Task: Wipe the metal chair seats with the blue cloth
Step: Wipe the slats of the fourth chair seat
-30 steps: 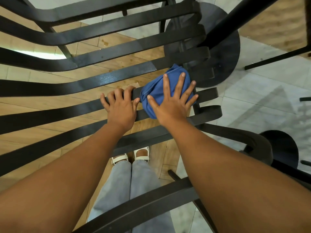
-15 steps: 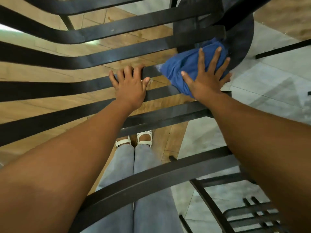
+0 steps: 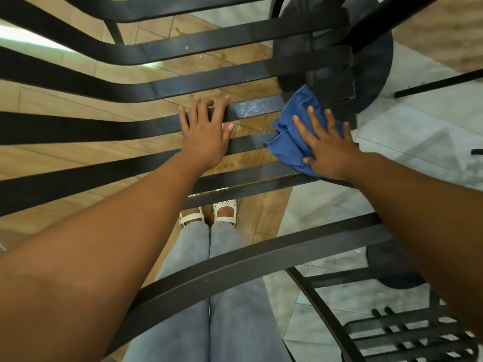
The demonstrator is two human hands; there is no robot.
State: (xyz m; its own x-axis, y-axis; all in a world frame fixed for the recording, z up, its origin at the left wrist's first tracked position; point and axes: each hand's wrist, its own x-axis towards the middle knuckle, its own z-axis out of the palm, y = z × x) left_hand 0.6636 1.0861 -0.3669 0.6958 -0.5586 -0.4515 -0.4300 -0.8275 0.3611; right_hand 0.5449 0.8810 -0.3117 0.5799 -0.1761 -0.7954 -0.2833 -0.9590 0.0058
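Note:
A black metal chair seat (image 3: 104,126) made of wide slats fills the view below me. The blue cloth (image 3: 290,134), folded into a pad, lies on the slats near the seat's right end. My right hand (image 3: 326,147) presses flat on the cloth with fingers spread and straight. My left hand (image 3: 206,131) rests on a middle slat just left of the cloth, fingers spread, their tips over the slat's far edge. The slat beyond my left hand looks damp.
A round black table base (image 3: 371,61) stands on the floor beyond the seat's right end. Another slatted black chair (image 3: 407,335) sits at the lower right. My legs and white sandals (image 3: 209,212) show through the slats, above wood and grey tile floor.
My right hand went with the cloth away toward the seat's far right, then came back nearer. My left hand stayed on its slat with fingers now wider apart.

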